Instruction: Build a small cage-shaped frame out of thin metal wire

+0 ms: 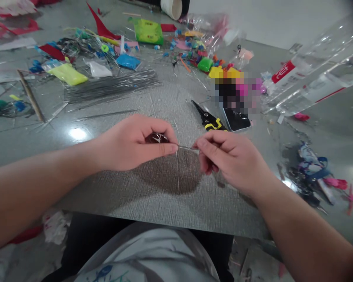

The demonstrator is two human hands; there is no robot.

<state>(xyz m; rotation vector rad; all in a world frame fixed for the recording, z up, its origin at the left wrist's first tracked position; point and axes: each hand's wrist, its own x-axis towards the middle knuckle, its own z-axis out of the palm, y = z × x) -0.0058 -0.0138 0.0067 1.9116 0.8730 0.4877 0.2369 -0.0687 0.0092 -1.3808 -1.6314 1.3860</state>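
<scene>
Between the fingertips of both hands a thin metal wire (186, 147) runs level above the table. My left hand (138, 143) pinches its left end between thumb and forefinger. A dark, shiny brown thing (157, 138) shows inside the curl of that hand; I cannot make out what it is. My right hand (223, 154) pinches the wire's other end, its lower fingers curled under. Another fine straight wire (178, 172) passes up and down beside the left fingertips; whether it joins the held wire is unclear. Black and yellow pliers (208, 117) lie just beyond my right hand.
A bundle of straight wires (114, 86) lies ahead on the grey table (164, 211). Behind it are a yellow packet (67, 74), a blue packet (128, 61) and colourful scraps. A phone (237, 118) and clear plastic bottles (308, 74) are at the right.
</scene>
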